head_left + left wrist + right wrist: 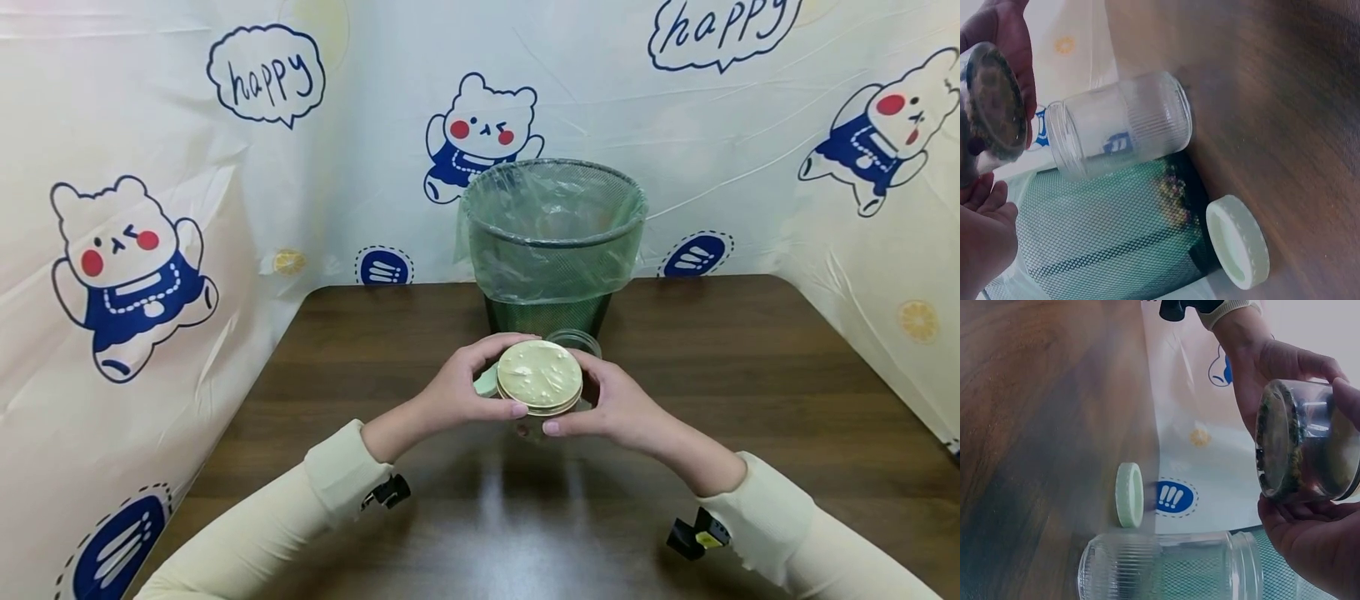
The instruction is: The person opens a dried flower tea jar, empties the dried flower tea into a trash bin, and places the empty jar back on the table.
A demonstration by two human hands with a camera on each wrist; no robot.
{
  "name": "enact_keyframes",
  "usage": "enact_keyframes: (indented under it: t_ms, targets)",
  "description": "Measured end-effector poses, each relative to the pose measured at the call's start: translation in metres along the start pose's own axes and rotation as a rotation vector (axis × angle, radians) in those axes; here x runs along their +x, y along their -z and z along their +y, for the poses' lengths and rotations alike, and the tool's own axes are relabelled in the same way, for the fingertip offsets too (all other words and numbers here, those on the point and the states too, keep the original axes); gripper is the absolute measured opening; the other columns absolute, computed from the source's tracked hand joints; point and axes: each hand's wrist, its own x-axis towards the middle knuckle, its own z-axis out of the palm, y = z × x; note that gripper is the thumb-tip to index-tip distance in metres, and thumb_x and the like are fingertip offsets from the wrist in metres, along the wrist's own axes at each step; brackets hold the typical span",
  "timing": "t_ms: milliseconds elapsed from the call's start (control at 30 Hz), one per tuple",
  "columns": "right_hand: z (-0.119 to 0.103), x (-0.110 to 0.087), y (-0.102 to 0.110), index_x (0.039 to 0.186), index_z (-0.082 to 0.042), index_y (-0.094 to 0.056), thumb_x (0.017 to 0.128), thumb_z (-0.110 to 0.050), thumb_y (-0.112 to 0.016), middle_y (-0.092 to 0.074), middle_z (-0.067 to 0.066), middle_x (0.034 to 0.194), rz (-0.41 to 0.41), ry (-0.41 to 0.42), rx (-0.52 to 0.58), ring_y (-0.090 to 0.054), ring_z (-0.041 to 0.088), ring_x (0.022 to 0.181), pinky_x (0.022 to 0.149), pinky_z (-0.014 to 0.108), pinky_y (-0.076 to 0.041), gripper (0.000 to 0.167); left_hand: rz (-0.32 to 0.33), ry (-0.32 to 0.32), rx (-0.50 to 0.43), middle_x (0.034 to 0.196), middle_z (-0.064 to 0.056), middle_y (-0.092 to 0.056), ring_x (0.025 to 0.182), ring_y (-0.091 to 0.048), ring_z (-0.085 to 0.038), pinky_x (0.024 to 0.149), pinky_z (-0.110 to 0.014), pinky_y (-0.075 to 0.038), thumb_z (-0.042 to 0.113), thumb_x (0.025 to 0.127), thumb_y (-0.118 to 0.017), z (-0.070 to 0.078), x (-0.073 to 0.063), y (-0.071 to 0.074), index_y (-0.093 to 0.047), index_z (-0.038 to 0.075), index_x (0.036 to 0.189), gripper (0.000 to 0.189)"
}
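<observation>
Both hands hold a clear, short plastic jar with a gold foil-like top (540,375), up above the table. My left hand (461,383) grips its left side, thumb along the near edge. On the opposite side my right hand (626,404) grips it the same way. Dark, mixed dried bits show through the clear jar's base (999,103) in the left wrist view. Behind the hands stands an upright clear glass jar (1116,128) with ribbed lower walls, lidless. A pale green screw lid (1129,495) stands on edge beside it, mostly hidden by my left hand in the head view.
At the table's back stands a mesh wastebasket (547,315) with a translucent green bag (555,271) folded over its rim. Brown wooden table (360,367) spreads all around. A printed cloth (360,108) with bears hangs behind and at both sides.
</observation>
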Motion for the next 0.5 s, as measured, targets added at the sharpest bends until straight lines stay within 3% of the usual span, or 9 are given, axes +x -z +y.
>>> enact_keyframes:
  t_ms: [500]
  targets:
    - [-0.0025,-0.0049,-0.0073,0.134,-0.001,-0.052,0.074,-0.011,-0.085,-0.059,0.009,0.122,0.056,0.02,-0.031,-0.056,0.028,0.109,0.09,0.03,-0.048,0.069,0.078,-0.034,0.045,0.134,-0.006,-0.057,0.125,-0.05,-0.023,0.104,-0.038,-0.038,0.021,0.074,-0.08,0.0051,-0.0068,-0.0063,-0.056,0.002,0.133,0.067]
